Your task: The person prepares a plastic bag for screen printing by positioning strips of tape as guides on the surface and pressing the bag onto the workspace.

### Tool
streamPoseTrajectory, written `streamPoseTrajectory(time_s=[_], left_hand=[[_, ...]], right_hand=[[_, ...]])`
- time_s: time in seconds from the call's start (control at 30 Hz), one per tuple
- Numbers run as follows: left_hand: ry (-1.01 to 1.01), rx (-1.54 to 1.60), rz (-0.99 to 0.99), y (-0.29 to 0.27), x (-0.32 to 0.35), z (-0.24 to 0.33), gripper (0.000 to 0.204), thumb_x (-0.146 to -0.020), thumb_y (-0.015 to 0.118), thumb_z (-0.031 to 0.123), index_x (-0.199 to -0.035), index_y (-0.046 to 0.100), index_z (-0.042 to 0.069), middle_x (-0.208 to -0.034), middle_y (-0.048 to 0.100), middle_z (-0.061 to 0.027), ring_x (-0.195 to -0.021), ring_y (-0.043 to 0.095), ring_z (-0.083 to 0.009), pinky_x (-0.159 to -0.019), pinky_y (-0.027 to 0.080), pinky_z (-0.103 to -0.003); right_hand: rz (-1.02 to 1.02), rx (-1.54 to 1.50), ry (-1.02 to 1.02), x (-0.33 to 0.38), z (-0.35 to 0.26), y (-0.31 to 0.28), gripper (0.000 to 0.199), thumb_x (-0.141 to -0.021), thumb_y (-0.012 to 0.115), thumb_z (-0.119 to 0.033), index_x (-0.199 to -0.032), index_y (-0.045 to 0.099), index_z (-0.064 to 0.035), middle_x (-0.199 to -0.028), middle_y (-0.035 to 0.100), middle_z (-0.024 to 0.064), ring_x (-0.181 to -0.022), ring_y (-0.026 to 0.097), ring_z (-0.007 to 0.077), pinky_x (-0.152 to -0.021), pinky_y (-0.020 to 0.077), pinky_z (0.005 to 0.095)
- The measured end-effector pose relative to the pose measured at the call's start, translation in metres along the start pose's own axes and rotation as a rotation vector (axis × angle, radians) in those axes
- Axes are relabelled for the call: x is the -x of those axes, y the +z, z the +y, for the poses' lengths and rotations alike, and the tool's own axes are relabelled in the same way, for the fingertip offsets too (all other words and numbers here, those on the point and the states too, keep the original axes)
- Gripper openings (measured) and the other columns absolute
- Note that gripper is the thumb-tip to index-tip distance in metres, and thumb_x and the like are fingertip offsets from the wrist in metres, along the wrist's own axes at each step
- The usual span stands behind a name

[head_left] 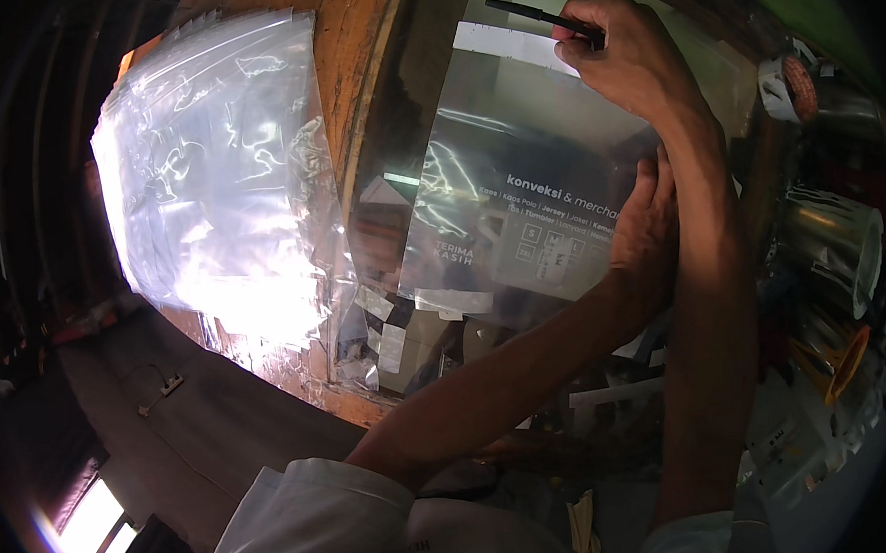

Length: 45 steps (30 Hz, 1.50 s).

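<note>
A clear plastic bag (467, 198) with white printing lies in front of me on a glass-like surface. My left hand (651, 217) rests on the bag's right part, its visible fingers stretched out and pressing down. Above it, at the bag's far end, my right hand (625, 51) grips a slim black pen (522, 11), which points to the left. A pale white strip (500, 42) runs across below the pen. My right forearm passes beside the left hand and hides the bag's right edge.
On the wooden table (359, 67) to the left lies a stack of clear plastic bags (218, 165), glaring brightly. A tape roll (799, 87), a clear container (845, 248) and an orange-rimmed roll (844, 363) stand along the right. Tape pieces (391, 347) stick near the front edge.
</note>
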State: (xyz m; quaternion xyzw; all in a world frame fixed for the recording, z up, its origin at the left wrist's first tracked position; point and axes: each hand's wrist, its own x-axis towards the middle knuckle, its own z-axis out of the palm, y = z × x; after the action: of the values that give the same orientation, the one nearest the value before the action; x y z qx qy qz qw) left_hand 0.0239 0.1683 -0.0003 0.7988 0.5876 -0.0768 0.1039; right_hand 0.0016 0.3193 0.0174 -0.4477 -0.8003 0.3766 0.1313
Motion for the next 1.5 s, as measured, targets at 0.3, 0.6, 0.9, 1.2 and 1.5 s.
streamPoseTrajectory(time_s=[0.3, 0.6, 0.9, 1.2, 1.5], left_hand=[[-0.013, 0.016, 0.026, -0.001, 0.001, 0.0, 0.067, -0.099, 0.053, 0.042, -0.154, 0.043, 0.004, -0.156, 0.041, -0.0178, -0.149, 0.026, -0.0402, -0.122, 0.017, -0.056], [-0.009, 0.041, 0.16, 0.019, -0.003, 0.004, 0.075, -0.098, 0.05, 0.047, -0.155, 0.041, 0.0, -0.158, 0.039, -0.0229, -0.15, 0.027, -0.0449, -0.12, 0.021, -0.054], [0.011, 0.049, 0.122, 0.007, 0.0, 0.002, 0.076, -0.097, 0.052, 0.047, -0.154, 0.042, -0.001, -0.158, 0.039, -0.0227, -0.148, 0.029, -0.0442, -0.119, 0.023, -0.054], [-0.154, 0.4, 0.412, 0.015, -0.012, 0.006, 0.07, -0.102, 0.051, 0.043, -0.153, 0.038, -0.004, -0.153, 0.036, -0.0219, -0.138, 0.036, -0.0404, -0.114, 0.032, -0.05], [-0.166, 0.248, 0.338, -0.006, -0.011, 0.008, 0.067, -0.103, 0.049, 0.042, -0.152, 0.039, -0.003, -0.15, 0.038, -0.0207, -0.132, 0.039, -0.0362, -0.106, 0.037, -0.046]], right_hand=[[-0.004, 0.0, 0.031, 0.001, -0.002, 0.0, 0.019, -0.09, 0.071, -0.012, -0.101, 0.07, 0.0032, -0.082, 0.069, 0.0075, -0.074, 0.062, 0.0138, -0.071, 0.0508, 0.0307], [-0.013, -0.006, 0.038, 0.0, -0.001, -0.001, 0.019, -0.091, 0.072, -0.012, -0.103, 0.07, 0.0031, -0.083, 0.069, 0.0075, -0.073, 0.061, 0.0127, -0.068, 0.0501, 0.0303], [-0.061, -0.009, 0.049, -0.004, 0.011, -0.003, 0.023, -0.092, 0.073, -0.014, -0.11, 0.072, -0.0002, -0.089, 0.072, 0.0062, -0.079, 0.064, 0.0121, -0.073, 0.0511, 0.0293], [0.491, -0.043, 0.213, 0.116, -0.011, -0.095, 0.029, -0.094, 0.075, -0.023, -0.116, 0.073, -0.0049, -0.106, 0.074, 0.0059, -0.1, 0.067, 0.0135, -0.092, 0.0495, 0.0288], [0.578, 0.186, 0.794, 0.279, 0.04, -0.075, 0.054, -0.095, 0.068, -0.014, -0.145, 0.053, -0.0042, -0.125, 0.069, 0.0145, -0.12, 0.064, 0.0294, -0.104, 0.0464, 0.0405]])
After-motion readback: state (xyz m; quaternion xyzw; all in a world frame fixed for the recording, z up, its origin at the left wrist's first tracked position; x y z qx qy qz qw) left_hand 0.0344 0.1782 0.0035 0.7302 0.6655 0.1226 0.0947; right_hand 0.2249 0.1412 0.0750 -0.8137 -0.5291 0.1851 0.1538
